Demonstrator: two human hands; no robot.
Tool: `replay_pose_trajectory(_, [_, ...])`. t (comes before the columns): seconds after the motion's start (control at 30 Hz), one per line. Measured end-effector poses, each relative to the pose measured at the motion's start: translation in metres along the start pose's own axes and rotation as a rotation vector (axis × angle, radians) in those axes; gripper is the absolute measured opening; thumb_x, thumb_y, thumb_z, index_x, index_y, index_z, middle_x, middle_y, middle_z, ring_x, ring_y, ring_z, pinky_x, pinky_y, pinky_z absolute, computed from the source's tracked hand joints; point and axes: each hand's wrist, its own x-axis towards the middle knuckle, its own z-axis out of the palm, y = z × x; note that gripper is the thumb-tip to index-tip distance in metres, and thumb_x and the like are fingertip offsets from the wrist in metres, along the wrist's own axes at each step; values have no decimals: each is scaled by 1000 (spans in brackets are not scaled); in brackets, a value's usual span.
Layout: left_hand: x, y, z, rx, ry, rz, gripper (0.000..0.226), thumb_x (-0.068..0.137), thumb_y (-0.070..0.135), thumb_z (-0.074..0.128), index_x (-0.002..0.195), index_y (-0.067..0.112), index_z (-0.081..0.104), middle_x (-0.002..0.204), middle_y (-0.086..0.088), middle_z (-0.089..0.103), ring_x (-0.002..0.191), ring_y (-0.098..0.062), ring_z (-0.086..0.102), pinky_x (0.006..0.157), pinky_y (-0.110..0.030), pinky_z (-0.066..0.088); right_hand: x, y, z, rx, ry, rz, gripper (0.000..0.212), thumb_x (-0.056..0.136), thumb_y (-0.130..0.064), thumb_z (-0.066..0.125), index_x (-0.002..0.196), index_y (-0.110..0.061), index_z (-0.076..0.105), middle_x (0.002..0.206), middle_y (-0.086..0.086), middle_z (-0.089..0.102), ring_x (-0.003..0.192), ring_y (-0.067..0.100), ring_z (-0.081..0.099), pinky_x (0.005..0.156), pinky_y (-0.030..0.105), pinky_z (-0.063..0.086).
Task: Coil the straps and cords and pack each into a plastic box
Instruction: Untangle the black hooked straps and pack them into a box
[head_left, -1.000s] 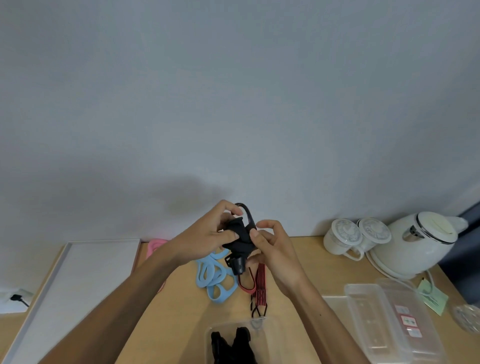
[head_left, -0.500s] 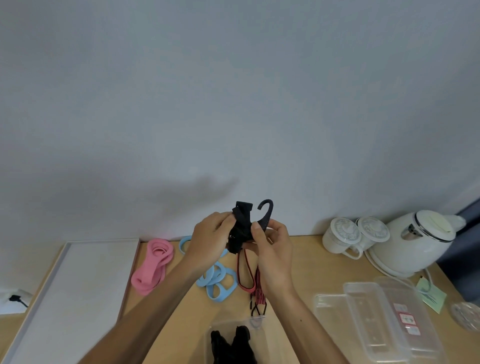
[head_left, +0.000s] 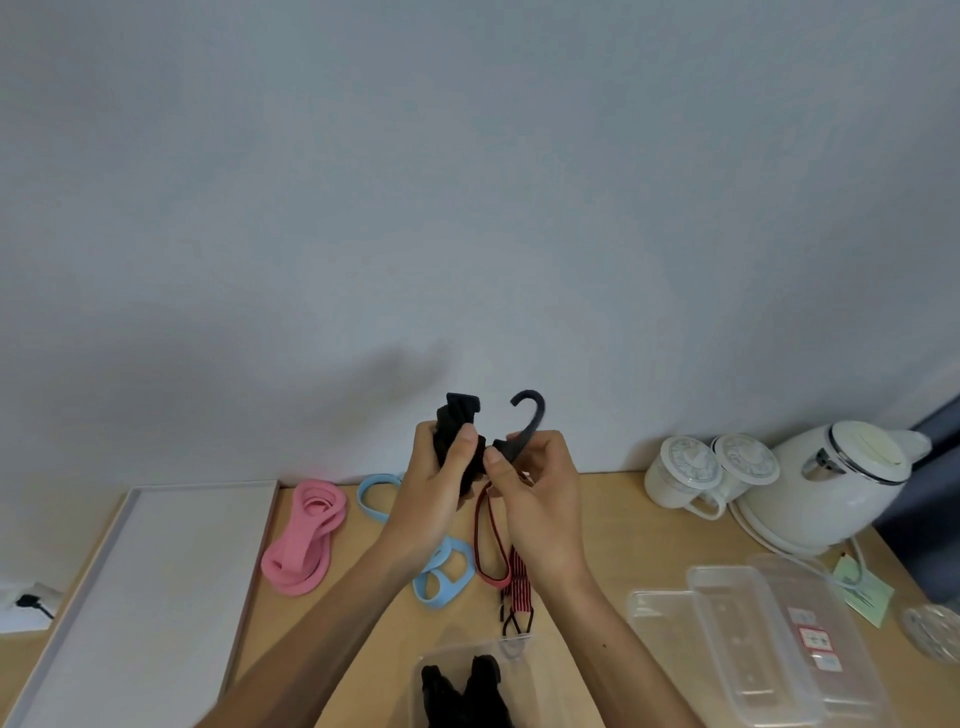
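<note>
Gripping a folded black strap (head_left: 458, 415) in the raised left hand (head_left: 435, 488), right hand (head_left: 540, 496) pinching its hook (head_left: 535, 418).

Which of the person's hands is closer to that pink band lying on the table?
Left. The left hand is raised just right of the pink band, gripping a black strap; the right hand is farther right, pinching the strap's hook.
</note>
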Motion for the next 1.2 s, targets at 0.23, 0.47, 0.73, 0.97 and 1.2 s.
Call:
replay_pose_trajectory(0.23, [7, 7, 0, -273, 102, -22, 18, 96, 35, 48, 96, 17, 52, 80, 0, 58, 69, -15, 52, 57, -28, 40, 2, -7, -1, -134, -71, -95, 18, 86, -13, 66, 88, -27, 54, 84, -9, 66, 81, 11, 66, 77, 33, 55])
replay_pose_trajectory(0.47, [8, 5, -3, -403, 165, -91, 21, 97, 36, 46, 92, 17, 54, 76, -2, 54, 65, -13, 49, 53, -24, 39, -1, -1, -3, -180, -113, -76, 18, 86, -11, 64, 89, -25, 52, 86, -7, 66, 80, 7, 63, 72, 17, 51])
replay_pose_trajectory(0.73, [10, 1, -5, -504, 22, -144, 43, 91, 53, 43, 86, 10, 46, 63, -6, 46, 39, -15, 32, 44, -27, 16, 10, 0, -8, -59, -176, 4, 15, 87, -4, 62, 91, -17, 56, 88, 7, 67, 71, 21, 65, 70, 36, 55])
replay_pose_trajectory(0.97, [12, 9, -15, -402, -217, -156, 58, 82, 65, 32, 91, 12, 54, 67, -4, 55, 52, -17, 35, 54, -28, 29, 14, -5, -9, 31, -328, -1, 12, 89, -2, 59, 94, -13, 57, 86, 9, 66, 75, 24, 66, 72, 30, 54])
replay_pose_trajectory(1.2, [18, 11, -13, -428, -36, -192, 49, 98, 50, 30, 86, 12, 57, 72, 0, 51, 63, -11, 51, 68, -28, 41, 3, -4, -1, -9, -314, 17, 10, 87, -3, 63, 95, -7, 59, 92, 13, 67, 71, 19, 67, 71, 30, 57])
